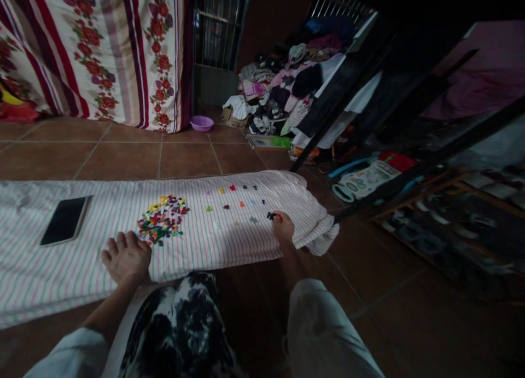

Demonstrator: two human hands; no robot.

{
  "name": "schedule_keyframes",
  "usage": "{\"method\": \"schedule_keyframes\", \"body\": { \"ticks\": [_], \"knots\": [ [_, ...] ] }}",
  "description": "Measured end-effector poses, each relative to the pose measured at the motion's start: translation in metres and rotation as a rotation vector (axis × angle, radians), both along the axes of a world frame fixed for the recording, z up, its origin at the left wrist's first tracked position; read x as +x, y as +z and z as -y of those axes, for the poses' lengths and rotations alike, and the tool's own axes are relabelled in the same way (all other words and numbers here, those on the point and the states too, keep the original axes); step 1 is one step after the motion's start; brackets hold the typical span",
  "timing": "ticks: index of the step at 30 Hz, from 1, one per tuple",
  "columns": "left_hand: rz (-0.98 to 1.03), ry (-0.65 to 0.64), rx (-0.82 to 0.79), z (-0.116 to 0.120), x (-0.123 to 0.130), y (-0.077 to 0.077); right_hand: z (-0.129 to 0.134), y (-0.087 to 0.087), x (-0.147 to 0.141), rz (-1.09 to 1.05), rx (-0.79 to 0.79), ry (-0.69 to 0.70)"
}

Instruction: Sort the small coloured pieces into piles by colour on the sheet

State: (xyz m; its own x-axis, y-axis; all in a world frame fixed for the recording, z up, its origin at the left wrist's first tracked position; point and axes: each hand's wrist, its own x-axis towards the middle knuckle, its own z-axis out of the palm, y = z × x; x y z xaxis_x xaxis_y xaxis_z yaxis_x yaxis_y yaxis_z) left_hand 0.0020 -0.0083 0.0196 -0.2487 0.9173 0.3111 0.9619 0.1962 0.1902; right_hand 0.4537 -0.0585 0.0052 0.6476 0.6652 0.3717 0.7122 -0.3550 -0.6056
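Observation:
A heap of small multicoloured pieces (163, 219) lies on a striped cloth (110, 203). To its right are small groups sorted by colour, in rows, among them green pieces (209, 208), red pieces (232, 187) and grey pieces (253, 220). My right hand (284, 226) is at the right end of the lowest row, its fingers pinched together at some black pieces (271, 216); whether one is between the fingertips is too small to tell. My left hand (127, 256) rests at the cloth's near edge, just below the heap, fingers apart and slightly curled, with nothing visible in it.
A phone (64, 220) lies on the cloth at the left. Beyond are a purple bowl (202, 123) on the tiled floor, a clothes pile (287, 88) and a floral curtain (123, 55). A shoe rack (463, 186) stands at the right.

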Motion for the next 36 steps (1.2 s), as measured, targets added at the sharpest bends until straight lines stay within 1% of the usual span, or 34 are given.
{"method": "schedule_keyframes", "body": {
  "ticks": [6,12,20,26,30,33,36],
  "knots": [
    [0.005,-0.008,0.011,0.001,0.001,0.000,-0.006,-0.006,0.006,0.038,-0.040,0.027],
    [-0.007,-0.011,0.011,0.002,0.002,0.004,-0.013,-0.012,0.009,0.136,-0.084,0.069],
    [-0.019,-0.004,0.021,0.001,0.001,0.000,-0.011,-0.027,0.016,0.200,-0.014,0.123],
    [-0.006,-0.004,0.002,0.001,0.001,0.002,-0.008,-0.037,0.018,0.180,0.064,0.086],
    [-0.024,-0.003,0.001,0.001,0.001,0.001,-0.007,-0.045,0.019,0.203,0.038,0.061],
    [-0.038,-0.003,0.008,0.000,0.000,0.000,-0.007,-0.050,0.021,0.207,0.002,0.081],
    [-0.053,-0.003,0.000,0.000,0.000,0.000,-0.010,-0.050,0.022,0.197,-0.002,0.114]
  ]
}}
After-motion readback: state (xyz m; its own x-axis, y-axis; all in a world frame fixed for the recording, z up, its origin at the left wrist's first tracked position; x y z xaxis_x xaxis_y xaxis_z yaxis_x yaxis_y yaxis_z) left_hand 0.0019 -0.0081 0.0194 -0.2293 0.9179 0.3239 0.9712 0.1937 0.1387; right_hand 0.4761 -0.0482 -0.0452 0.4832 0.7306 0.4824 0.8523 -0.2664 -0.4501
